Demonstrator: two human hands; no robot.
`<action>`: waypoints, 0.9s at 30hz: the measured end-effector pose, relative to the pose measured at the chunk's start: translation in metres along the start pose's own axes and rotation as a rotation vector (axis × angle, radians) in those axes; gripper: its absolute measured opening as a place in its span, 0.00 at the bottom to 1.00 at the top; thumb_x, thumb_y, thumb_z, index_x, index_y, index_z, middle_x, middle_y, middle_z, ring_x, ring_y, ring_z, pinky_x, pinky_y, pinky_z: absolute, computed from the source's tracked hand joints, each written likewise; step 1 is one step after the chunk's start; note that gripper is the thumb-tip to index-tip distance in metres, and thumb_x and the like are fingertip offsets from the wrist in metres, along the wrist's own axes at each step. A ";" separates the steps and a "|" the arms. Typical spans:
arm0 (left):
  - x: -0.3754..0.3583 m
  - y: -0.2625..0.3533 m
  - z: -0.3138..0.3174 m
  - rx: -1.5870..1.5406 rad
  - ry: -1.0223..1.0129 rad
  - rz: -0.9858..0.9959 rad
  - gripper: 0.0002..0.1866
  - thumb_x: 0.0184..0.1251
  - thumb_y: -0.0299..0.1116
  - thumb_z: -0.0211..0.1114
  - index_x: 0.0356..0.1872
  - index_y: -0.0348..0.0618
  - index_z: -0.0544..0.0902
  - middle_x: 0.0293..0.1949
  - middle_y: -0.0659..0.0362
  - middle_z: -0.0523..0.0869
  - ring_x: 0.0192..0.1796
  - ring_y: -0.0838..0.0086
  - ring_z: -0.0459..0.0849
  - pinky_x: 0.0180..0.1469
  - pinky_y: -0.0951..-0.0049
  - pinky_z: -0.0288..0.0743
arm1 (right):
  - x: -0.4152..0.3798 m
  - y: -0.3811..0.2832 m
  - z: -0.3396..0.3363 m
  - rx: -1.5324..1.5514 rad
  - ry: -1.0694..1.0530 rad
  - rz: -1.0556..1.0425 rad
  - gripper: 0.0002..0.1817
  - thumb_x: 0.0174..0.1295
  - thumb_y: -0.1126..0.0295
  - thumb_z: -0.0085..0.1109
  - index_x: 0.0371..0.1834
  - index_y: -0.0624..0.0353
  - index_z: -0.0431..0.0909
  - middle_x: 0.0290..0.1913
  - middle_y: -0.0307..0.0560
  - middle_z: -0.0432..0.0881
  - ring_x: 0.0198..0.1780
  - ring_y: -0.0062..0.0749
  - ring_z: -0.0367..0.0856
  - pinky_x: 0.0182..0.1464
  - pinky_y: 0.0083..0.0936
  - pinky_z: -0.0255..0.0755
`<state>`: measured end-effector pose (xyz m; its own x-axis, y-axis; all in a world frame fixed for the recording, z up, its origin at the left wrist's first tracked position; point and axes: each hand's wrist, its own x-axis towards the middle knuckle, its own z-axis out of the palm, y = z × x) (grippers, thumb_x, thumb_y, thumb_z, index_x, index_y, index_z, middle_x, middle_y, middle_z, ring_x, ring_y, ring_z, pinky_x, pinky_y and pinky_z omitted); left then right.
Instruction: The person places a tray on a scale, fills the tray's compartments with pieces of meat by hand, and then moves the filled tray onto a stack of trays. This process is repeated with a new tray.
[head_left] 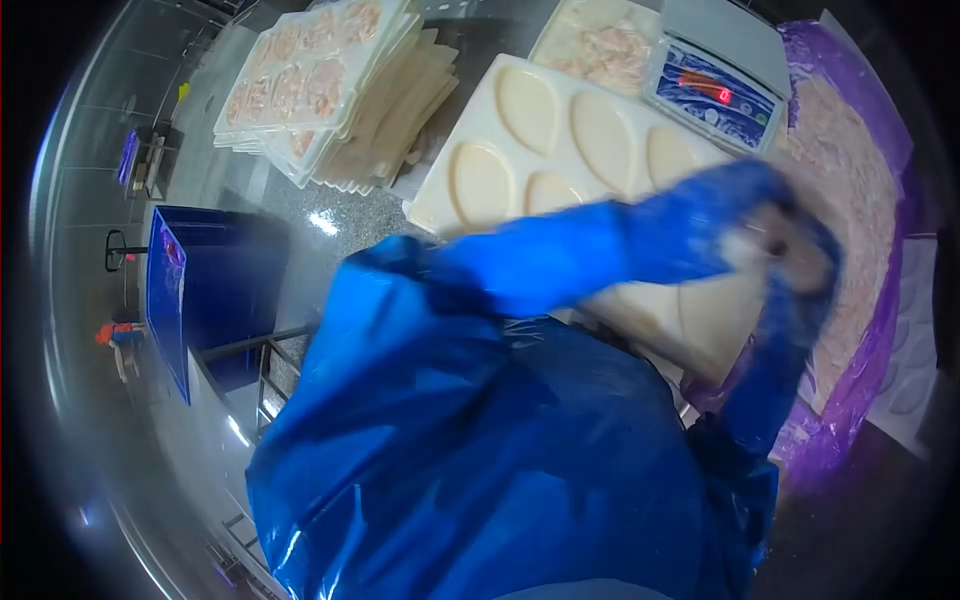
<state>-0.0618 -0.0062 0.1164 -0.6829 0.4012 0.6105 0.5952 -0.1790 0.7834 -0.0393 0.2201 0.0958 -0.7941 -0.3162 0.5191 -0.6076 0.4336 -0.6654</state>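
My left hand (705, 220), in a blue glove, reaches across from the left. My right hand (815, 255), also in a blue glove, comes up from below on the right. Both are blurred by motion and curl around a pale lump of minced meat (775, 245) between them; single fingers cannot be made out. Beneath lies a white mould tray (545, 165) with drop-shaped hollows, partly hidden by my arm. Just right of my hands is a mass of pale minced meat (845, 150) in purple plastic film (885, 85).
A scale (715, 90) reading 0 stands behind the tray, beside a shallow container of meat (610, 55). Stacked white sheets (330, 90) carry shaped portions at the back left. A blue bin (220, 280) stands left; another person (120, 335) is farther off.
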 end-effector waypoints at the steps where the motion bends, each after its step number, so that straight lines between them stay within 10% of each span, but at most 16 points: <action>1: -0.026 -0.004 -0.029 0.331 -0.019 0.128 0.31 0.64 0.32 0.70 0.67 0.39 0.71 0.55 0.45 0.79 0.58 0.57 0.81 0.60 0.62 0.75 | 0.001 -0.015 0.021 -0.016 -0.093 0.011 0.26 0.63 0.68 0.67 0.63 0.65 0.74 0.54 0.50 0.83 0.53 0.34 0.81 0.58 0.28 0.72; 3: -0.076 0.011 -0.091 0.524 -0.350 -0.289 0.25 0.59 0.34 0.72 0.59 0.42 0.80 0.54 0.47 0.84 0.54 0.53 0.85 0.57 0.60 0.80 | -0.005 -0.034 0.058 0.136 -0.304 0.120 0.26 0.62 0.73 0.68 0.65 0.63 0.74 0.57 0.48 0.84 0.59 0.40 0.80 0.63 0.32 0.72; 5: -0.115 0.003 -0.138 0.549 -0.230 -0.180 0.19 0.65 0.32 0.70 0.56 0.39 0.83 0.54 0.51 0.87 0.48 0.66 0.87 0.52 0.69 0.81 | -0.025 -0.016 0.072 0.228 -0.209 0.341 0.25 0.60 0.75 0.68 0.61 0.63 0.77 0.56 0.49 0.84 0.59 0.42 0.80 0.64 0.35 0.70; 7: -0.102 0.037 -0.142 0.639 0.048 -0.612 0.17 0.70 0.33 0.66 0.56 0.38 0.83 0.55 0.53 0.86 0.52 0.69 0.85 0.56 0.70 0.78 | -0.016 -0.012 0.081 0.334 -0.099 0.534 0.23 0.58 0.77 0.69 0.58 0.62 0.79 0.56 0.50 0.83 0.59 0.45 0.79 0.65 0.38 0.69; 10: -0.114 -0.007 -0.129 0.580 -0.056 -0.290 0.16 0.70 0.32 0.64 0.57 0.43 0.83 0.55 0.52 0.86 0.57 0.63 0.83 0.63 0.64 0.73 | -0.001 -0.031 0.113 -0.113 0.099 0.228 0.17 0.56 0.75 0.71 0.50 0.61 0.83 0.50 0.52 0.84 0.52 0.45 0.81 0.59 0.39 0.71; 12: -0.134 -0.022 -0.103 0.691 -0.232 -0.278 0.17 0.67 0.33 0.67 0.56 0.47 0.83 0.54 0.53 0.85 0.61 0.57 0.80 0.68 0.59 0.68 | -0.020 -0.017 0.143 -0.281 -0.136 -0.177 0.15 0.54 0.75 0.71 0.46 0.59 0.83 0.42 0.50 0.84 0.45 0.44 0.82 0.53 0.37 0.74; 15: -0.130 -0.009 -0.115 0.662 -0.111 -0.265 0.16 0.69 0.46 0.65 0.41 0.43 0.88 0.32 0.53 0.88 0.35 0.56 0.87 0.41 0.61 0.81 | -0.028 -0.021 0.118 -0.152 -0.259 -0.052 0.13 0.56 0.72 0.71 0.45 0.58 0.83 0.40 0.47 0.84 0.44 0.43 0.82 0.52 0.36 0.74; 16: -0.109 0.005 -0.120 0.718 -0.119 -0.506 0.17 0.69 0.48 0.64 0.38 0.45 0.89 0.29 0.54 0.87 0.35 0.55 0.87 0.40 0.61 0.81 | -0.030 -0.020 0.123 -0.003 -0.122 0.157 0.12 0.58 0.71 0.70 0.44 0.58 0.82 0.37 0.45 0.83 0.42 0.44 0.81 0.51 0.39 0.74; 20: -0.073 -0.049 -0.121 0.860 -0.091 -0.220 0.20 0.64 0.47 0.69 0.46 0.41 0.84 0.40 0.49 0.86 0.44 0.54 0.84 0.47 0.58 0.77 | 0.024 -0.011 0.146 -0.061 0.023 0.186 0.12 0.59 0.67 0.70 0.43 0.57 0.81 0.37 0.46 0.81 0.41 0.44 0.81 0.50 0.41 0.74; 22: -0.071 -0.059 -0.120 0.972 -0.459 -0.327 0.22 0.61 0.44 0.70 0.53 0.44 0.82 0.45 0.49 0.83 0.48 0.52 0.81 0.51 0.55 0.75 | 0.031 -0.004 0.162 -0.130 -0.183 0.314 0.15 0.58 0.65 0.71 0.44 0.56 0.79 0.40 0.46 0.80 0.44 0.44 0.80 0.50 0.40 0.74; 27: -0.081 -0.042 -0.124 0.865 -0.418 -0.136 0.19 0.65 0.39 0.68 0.53 0.43 0.79 0.44 0.53 0.83 0.49 0.59 0.83 0.53 0.57 0.76 | 0.018 -0.008 0.154 -0.203 -0.129 0.017 0.12 0.62 0.67 0.67 0.45 0.56 0.77 0.43 0.45 0.78 0.50 0.38 0.78 0.54 0.35 0.72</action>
<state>-0.0838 -0.1424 0.0478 -0.6623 0.6868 0.2994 0.7424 0.5480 0.3853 -0.0509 0.0808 0.0281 -0.8076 -0.4064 0.4273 -0.5887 0.5967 -0.5453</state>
